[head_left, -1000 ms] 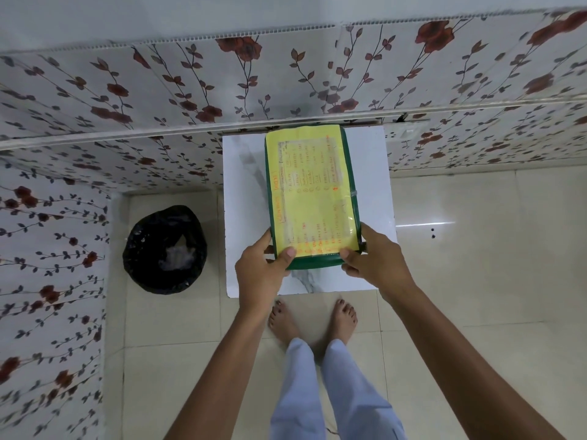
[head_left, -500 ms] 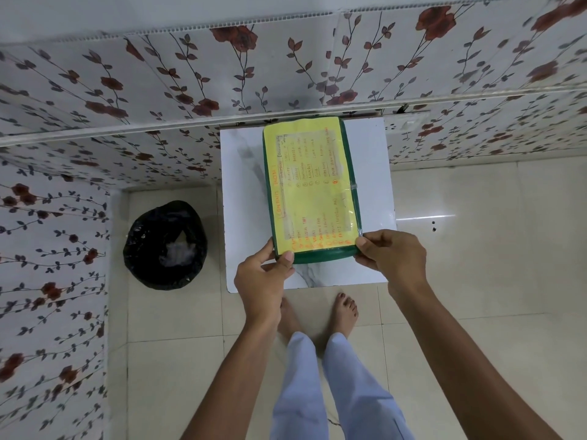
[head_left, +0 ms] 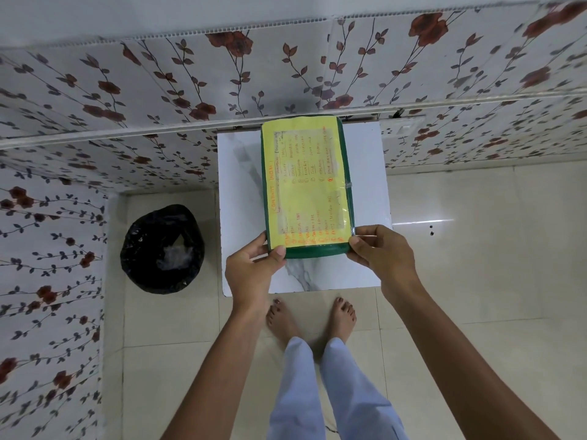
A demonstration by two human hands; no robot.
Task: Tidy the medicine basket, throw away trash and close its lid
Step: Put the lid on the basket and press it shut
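The green medicine basket stands on a white marble-look table (head_left: 365, 173) against the flowered wall. Its lid (head_left: 306, 185) lies flat over it and bears a yellow handwritten sheet under clear tape. The basket's inside is hidden. My left hand (head_left: 252, 268) grips the near left corner of the lid, thumb on top. My right hand (head_left: 381, 252) holds the near right corner with its fingers curled around the edge.
A bin lined with a black bag (head_left: 162, 249) stands on the tiled floor left of the table, with clear plastic trash inside. The flowered wall closes the back and left. My bare feet (head_left: 313, 315) are at the table's front edge.
The view shifted slightly. My right hand slid from under the near right corner to grasp its edge. The lid and my left hand stayed where they were.
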